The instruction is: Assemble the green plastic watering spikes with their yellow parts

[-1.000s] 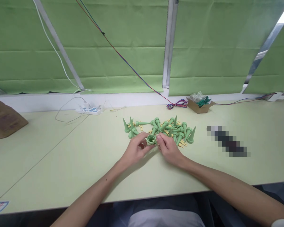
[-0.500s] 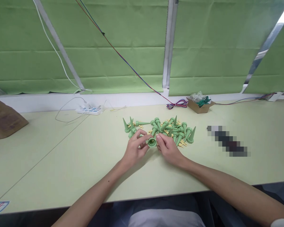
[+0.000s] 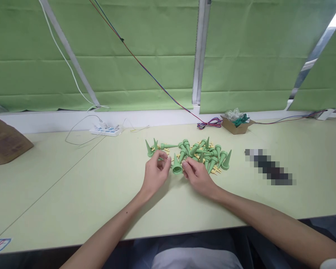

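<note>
A green plastic watering spike (image 3: 177, 169), hollow and cone-shaped, is between my hands with its round open end toward me and its tip pointing away. My right hand (image 3: 197, 175) pinches at the spike's right edge; its fingertips partly hide the grip. Just left of the spike, my left hand (image 3: 156, 172) has its thumb and fingers curved but apart, with no object visible in them. Right behind the hands lies a pile of similar green spikes (image 3: 212, 162), mixed with small yellow pronged pieces (image 3: 216, 170).
A small cardboard box (image 3: 235, 127) with clear plastic and dark green material stands at the back, beside coiled wires (image 3: 210, 123). Farther left are a power strip (image 3: 106, 130) and a brown paper bag (image 3: 7, 144). A blurred-out dark object (image 3: 270, 168) lies to the right.
My left hand has let go of the spike and drawn slightly left. The spike has tilted, so its cone shows behind the open end. The right hand has shifted slightly left.
</note>
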Demonstrator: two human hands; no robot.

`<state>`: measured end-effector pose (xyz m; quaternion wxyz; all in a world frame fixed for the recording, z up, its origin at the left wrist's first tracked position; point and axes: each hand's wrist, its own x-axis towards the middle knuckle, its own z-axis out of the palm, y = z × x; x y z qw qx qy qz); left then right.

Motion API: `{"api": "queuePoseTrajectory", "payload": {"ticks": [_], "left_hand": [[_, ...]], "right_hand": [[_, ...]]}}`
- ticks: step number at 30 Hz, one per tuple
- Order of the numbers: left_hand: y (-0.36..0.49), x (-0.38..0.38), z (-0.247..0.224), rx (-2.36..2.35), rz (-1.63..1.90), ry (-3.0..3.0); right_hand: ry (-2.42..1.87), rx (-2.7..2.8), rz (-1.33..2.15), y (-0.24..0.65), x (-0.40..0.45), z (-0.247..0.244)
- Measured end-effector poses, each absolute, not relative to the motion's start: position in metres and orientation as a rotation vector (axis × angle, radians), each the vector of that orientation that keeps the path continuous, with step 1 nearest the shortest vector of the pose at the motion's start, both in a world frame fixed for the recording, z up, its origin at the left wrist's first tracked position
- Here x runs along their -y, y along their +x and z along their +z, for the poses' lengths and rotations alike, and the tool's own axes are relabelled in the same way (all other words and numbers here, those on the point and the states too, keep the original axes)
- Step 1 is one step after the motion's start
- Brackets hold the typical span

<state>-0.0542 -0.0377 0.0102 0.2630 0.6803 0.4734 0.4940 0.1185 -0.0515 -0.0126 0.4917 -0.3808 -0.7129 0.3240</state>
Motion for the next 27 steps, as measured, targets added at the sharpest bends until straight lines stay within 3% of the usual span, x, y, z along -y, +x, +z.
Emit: {"api": "queuePoseTrajectory", "payload": {"ticks": [12,21,27], "left_hand": [[-0.0525,0.0355,0.0123,-1.063,0.907,1.562],[-0.0574,0.0357,0.0117,-0.951,0.910,1.601],[-0.0566,0.0383,0.0106,-1.029,1.042,1.948]], "right_hand": [[-0.930,1.753,0.728,0.1195,0.0490,-0.0136],[-0.902,1.806,0.766,0.1212,0.0459,-0.0150],[-0.930,1.813,0.731,0.1214,0.0426,-0.0187]]}}
